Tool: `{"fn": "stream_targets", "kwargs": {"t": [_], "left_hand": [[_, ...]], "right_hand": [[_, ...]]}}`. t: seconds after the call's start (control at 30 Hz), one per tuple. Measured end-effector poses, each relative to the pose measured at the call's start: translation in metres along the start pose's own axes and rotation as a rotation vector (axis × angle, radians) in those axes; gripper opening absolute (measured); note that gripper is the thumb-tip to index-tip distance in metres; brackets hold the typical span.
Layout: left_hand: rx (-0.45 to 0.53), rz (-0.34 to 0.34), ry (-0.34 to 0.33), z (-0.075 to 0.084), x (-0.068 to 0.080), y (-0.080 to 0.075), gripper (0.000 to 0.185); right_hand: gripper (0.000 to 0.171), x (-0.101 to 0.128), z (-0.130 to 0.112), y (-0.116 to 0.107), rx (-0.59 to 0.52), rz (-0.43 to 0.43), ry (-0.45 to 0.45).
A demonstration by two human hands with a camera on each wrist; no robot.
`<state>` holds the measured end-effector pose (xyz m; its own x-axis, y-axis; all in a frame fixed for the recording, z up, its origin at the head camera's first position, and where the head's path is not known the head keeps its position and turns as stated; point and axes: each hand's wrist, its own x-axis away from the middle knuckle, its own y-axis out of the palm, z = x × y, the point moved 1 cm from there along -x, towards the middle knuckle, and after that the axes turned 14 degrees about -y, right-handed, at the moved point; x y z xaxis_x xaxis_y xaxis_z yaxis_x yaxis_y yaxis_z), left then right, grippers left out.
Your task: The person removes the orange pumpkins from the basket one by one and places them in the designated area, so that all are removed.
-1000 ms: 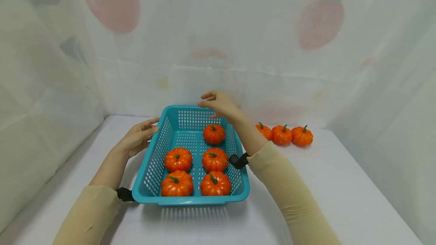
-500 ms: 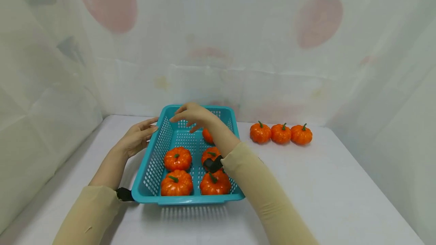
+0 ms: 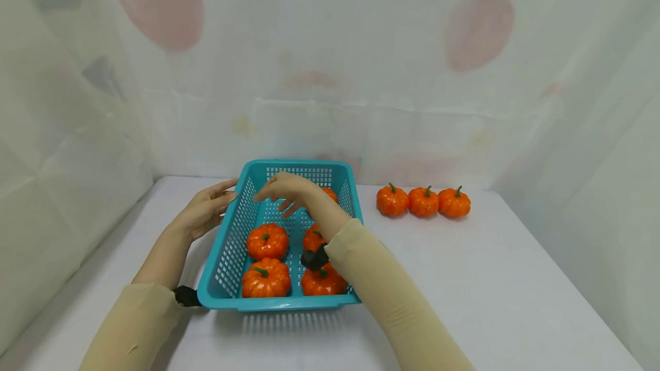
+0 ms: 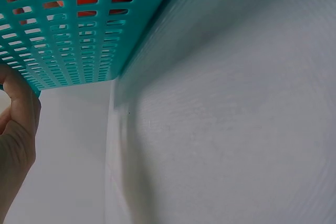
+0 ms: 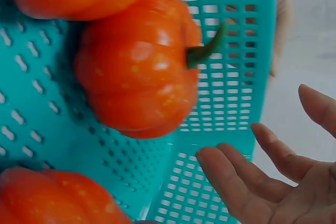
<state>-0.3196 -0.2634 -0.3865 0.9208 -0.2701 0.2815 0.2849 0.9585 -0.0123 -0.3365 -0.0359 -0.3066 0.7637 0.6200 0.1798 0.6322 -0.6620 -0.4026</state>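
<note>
Bench (image 3: pixel 495 268): three mini pumpkins (image 3: pixel 423 203)
Left fingers (image 3: pixel 222 187): loose against plastic basket (image 3: pixel 275 304)
Right fingers (image 5: pixel 226 179): parted, empty, now lower, apparently reaching in

A white surface (image 3: pixel 495 279) stretches beneath everything, meeting a pale, creased sheet (image 3: pixel 330 27) that hangs behind it. Faded prints show there: a large red oval (image 3: pixel 158 4) at left, a smaller reddish fruit shape (image 3: pixel 480 30) with a dark green top at right, and a faint yellow patch (image 3: pixel 241 126) lower down. More pale sheeting (image 3: pixel 57 199) stands along the left side.

Teal basket (image 3: pixel 278 303) and three pumpkins (image 3: pixel 423 202) on white table (image 3: pixel 495 291)
</note>
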Motion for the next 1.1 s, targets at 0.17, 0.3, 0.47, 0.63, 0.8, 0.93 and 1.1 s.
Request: {"fn": "stream_targets", "kwargs": {"t": [0.17, 0.3, 0.47, 0.63, 0.8, 0.93, 1.1], "left_hand": [[0.006, -0.004, 0.006, -0.001, 0.000, 0.000, 0.068], [0.012, 0.001, 0.009, -0.001, 0.000, 0.001, 0.067], [0.025, 0.003, 0.006, -0.002, 0.002, 0.000, 0.067], [0.020, 0.011, 0.001, -0.002, 0.001, 0.000, 0.068], [0.016, 0.011, 0.002, -0.001, 0.001, 0.001, 0.069], [0.015, 0.013, 0.001, -0.001, 0.001, 0.000, 0.069], [0.021, 0.012, -0.002, -0.001, 0.000, 0.000, 0.069]], "right_hand": [[0.062, -0.005, 0.008, 0.004, 0.008, -0.018, 0.024], [0.056, -0.005, 0.011, 0.007, 0.024, -0.041, 0.039], [0.054, -0.005, 0.014, 0.010, 0.011, -0.067, 0.065], [0.051, -0.006, 0.017, 0.012, 0.025, -0.089, 0.090], [0.050, -0.007, 0.020, 0.014, 0.068, -0.111, 0.112], [0.059, -0.006, 0.022, 0.015, 0.073, -0.102, 0.128], [0.062, -0.005, 0.024, 0.014, 0.058, -0.092, 0.140]]}}
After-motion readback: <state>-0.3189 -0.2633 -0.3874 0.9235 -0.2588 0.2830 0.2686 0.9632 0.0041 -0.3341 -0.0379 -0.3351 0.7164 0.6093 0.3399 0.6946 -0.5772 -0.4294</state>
